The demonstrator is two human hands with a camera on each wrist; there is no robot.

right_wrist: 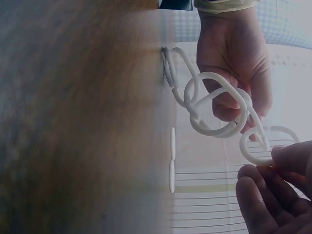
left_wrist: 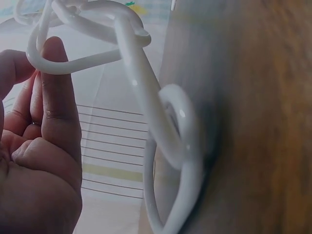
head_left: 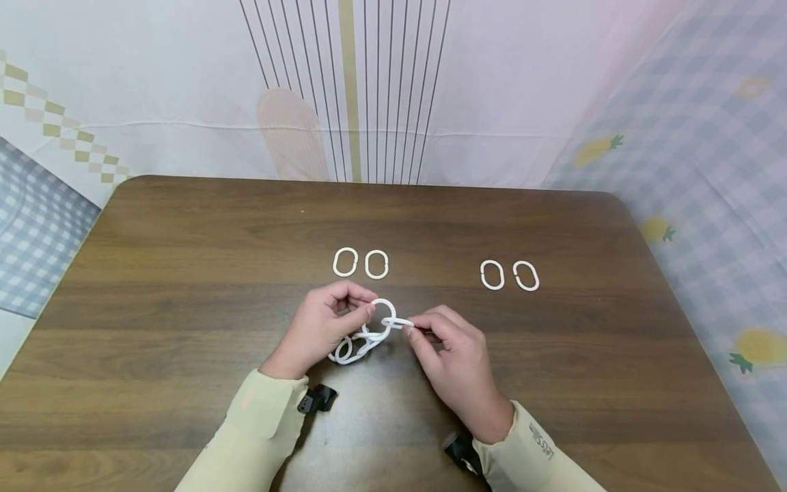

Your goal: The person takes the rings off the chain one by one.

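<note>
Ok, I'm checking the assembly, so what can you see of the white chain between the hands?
The chain is made of several interlocked oval links, white, smooth and slightly glossy, like plastic. The left hand pinches one link, the right hand an end link. Other links dangle by the left hand, the lowest seemingly touching the tabletop.

Loose white oval rings [head_left: 335, 264]: four. White chain of linked rings [left_wrist: 139, 80]: one, link total unclear. Bare hands [head_left: 316, 328]: two. Cream sleeves [head_left: 261, 420]: two. Brown wood-grain table [head_left: 615, 369]: one.
</note>
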